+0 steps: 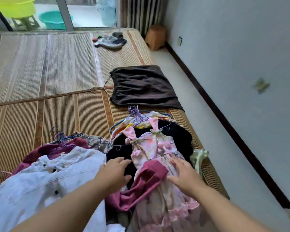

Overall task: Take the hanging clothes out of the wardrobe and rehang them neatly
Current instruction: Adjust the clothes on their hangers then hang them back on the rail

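Clothes on hangers lie in two heaps on a woven bed mat (pixel 57 111). A pink floral strap dress (pixel 156 148) tops the right heap, over a black garment (pixel 176 131). My right hand (pixel 182 174) rests flat on the dress, fingers spread. My left hand (pixel 115 171) hovers with fingers apart over the black cloth between the heaps. A maroon garment (pixel 141 186) lies between my hands. A white buttoned shirt (pixel 49 181) covers the left heap, with purple hangers (pixel 60 136) poking out behind it.
A dark brown skirt on a wire hanger (pixel 144 87) lies flat further up the mat. Small clothes (pixel 110 41) sit at the far end. A wooden stool (pixel 156 37) stands by the white wall. Basins (pixel 54 19) are beyond the glass door.
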A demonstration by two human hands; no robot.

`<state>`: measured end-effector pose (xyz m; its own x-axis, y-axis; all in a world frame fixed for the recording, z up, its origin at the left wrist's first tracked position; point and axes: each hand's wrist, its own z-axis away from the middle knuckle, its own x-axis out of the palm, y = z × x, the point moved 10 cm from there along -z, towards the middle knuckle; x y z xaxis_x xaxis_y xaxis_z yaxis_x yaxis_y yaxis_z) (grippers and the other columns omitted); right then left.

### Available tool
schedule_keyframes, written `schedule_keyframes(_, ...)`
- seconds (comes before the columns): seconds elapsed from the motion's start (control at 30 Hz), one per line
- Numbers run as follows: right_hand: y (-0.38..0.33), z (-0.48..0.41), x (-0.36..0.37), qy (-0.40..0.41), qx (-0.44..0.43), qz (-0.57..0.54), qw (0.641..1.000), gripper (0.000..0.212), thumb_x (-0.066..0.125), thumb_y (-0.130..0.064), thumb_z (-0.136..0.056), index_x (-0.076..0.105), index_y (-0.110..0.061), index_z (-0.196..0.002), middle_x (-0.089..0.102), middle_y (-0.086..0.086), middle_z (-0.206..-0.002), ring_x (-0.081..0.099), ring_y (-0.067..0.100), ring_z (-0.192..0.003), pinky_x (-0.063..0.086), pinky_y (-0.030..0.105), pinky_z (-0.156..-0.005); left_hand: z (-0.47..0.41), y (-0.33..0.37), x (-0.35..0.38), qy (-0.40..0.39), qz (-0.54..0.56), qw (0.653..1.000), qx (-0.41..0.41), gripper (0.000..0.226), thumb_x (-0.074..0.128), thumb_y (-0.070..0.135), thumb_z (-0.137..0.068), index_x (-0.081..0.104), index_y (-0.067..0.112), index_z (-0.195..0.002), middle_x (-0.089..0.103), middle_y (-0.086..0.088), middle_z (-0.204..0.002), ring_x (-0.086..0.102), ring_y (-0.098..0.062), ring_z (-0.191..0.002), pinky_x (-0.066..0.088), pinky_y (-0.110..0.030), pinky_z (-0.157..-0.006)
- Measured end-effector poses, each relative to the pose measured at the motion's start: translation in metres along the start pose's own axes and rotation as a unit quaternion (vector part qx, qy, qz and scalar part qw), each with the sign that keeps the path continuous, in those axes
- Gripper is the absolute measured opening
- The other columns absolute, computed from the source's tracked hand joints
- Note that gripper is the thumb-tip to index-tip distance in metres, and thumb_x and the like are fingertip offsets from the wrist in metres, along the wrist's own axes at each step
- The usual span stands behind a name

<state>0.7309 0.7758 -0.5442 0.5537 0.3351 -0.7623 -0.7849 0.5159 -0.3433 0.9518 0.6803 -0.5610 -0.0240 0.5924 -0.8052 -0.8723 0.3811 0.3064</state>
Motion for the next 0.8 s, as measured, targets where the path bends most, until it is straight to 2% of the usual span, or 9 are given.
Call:
schedule_keyframes(0.23, 0.044, -0.086, -0.016, -0.071, -0.096, 0.022, 0.993, 0.07, 0.061, -0.04, -0.08, 0.032, -0.032, -0.143, 0.042, -0.002, -0.14, 0.042, 0.016, -0.127, 0.038, 0.036, -0.104, -0.071, 0.064, 0.07, -0.049, 0.042, 0.994, -0.088, 0.064, 0.057, 0.048, -0.081, 0.036, 0.035, -0.14, 0.041, 0.004, -0.143, 0.04, -0.022, -0.13, 0.039, -0.043, -0.101)
schedule_keyframes(0.33, 0.037, -0.11, 0.002, -0.124, -0.161, 0.057, 0.978, 0.074, 0.064, -0.04, -0.08, 0.028, -0.038, -0.144, 0.044, -0.004, -0.141, 0.047, 0.012, -0.124, 0.041, 0.036, -0.103, -0.087, 0.066, 0.095, -0.055, 0.075, 0.987, -0.128, 0.072, 0.06, 0.046, -0.08, 0.027, 0.04, -0.143, 0.039, 0.006, -0.145, 0.042, -0.023, -0.129, 0.04, -0.043, -0.1)
schedule_keyframes(0.43, 0.017, -0.119, 0.032, -0.156, -0.212, 0.08, 0.961, 0.073, 0.065, -0.038, -0.084, 0.027, -0.034, -0.146, 0.04, -0.004, -0.146, 0.038, 0.015, -0.133, 0.034, 0.033, -0.107, -0.087, 0.05, 0.116, -0.063, 0.088, 0.981, -0.161, 0.086, 0.065, 0.049, -0.076, 0.017, 0.039, -0.147, 0.034, 0.006, -0.149, 0.04, -0.024, -0.131, 0.039, -0.046, -0.102)
schedule_keyframes(0.57, -0.011, -0.13, 0.077, -0.158, -0.254, 0.102, 0.949, 0.072, 0.065, -0.034, -0.083, 0.03, -0.029, -0.146, 0.035, -0.002, -0.149, 0.03, 0.017, -0.138, 0.026, 0.033, -0.113, -0.072, 0.024, 0.142, -0.071, 0.085, 0.974, -0.197, 0.105, 0.068, 0.057, -0.069, 0.001, 0.04, -0.148, 0.036, 0.006, -0.147, 0.038, -0.024, -0.133, 0.036, -0.05, -0.103)
schedule_keyframes(0.63, -0.018, -0.132, 0.097, -0.148, -0.265, 0.135, 0.943, 0.073, 0.065, -0.039, -0.082, 0.03, -0.03, -0.145, 0.038, -0.003, -0.146, 0.034, 0.021, -0.134, 0.031, 0.039, -0.111, -0.061, 0.013, 0.159, -0.085, 0.1, 0.969, -0.21, 0.109, 0.068, 0.053, -0.07, -0.006, 0.041, -0.148, 0.042, 0.002, -0.142, 0.04, -0.026, -0.13, 0.032, -0.051, -0.103)
schedule_keyframes(0.73, -0.02, -0.133, 0.102, -0.117, -0.264, 0.133, 0.948, 0.06, 0.06, -0.045, -0.083, 0.04, -0.032, -0.139, 0.052, -0.004, -0.136, 0.045, 0.021, -0.125, 0.039, 0.036, -0.103, -0.051, 0.007, 0.17, -0.067, 0.079, 0.979, -0.178, 0.093, 0.059, 0.037, -0.083, -0.01, 0.051, -0.145, 0.057, -0.007, -0.129, 0.051, -0.029, -0.119, 0.033, -0.046, -0.1)
schedule_keyframes(0.8, -0.018, -0.132, 0.1, -0.107, -0.256, 0.113, 0.954, 0.054, 0.054, -0.049, -0.084, 0.047, -0.032, -0.135, 0.055, -0.006, -0.133, 0.047, 0.018, -0.124, 0.04, 0.036, -0.102, -0.043, 0.007, 0.168, -0.028, 0.095, 0.984, -0.149, 0.077, 0.05, 0.03, -0.088, 0.003, 0.061, -0.14, 0.063, -0.004, -0.123, 0.057, -0.027, -0.112, 0.037, -0.039, -0.094)
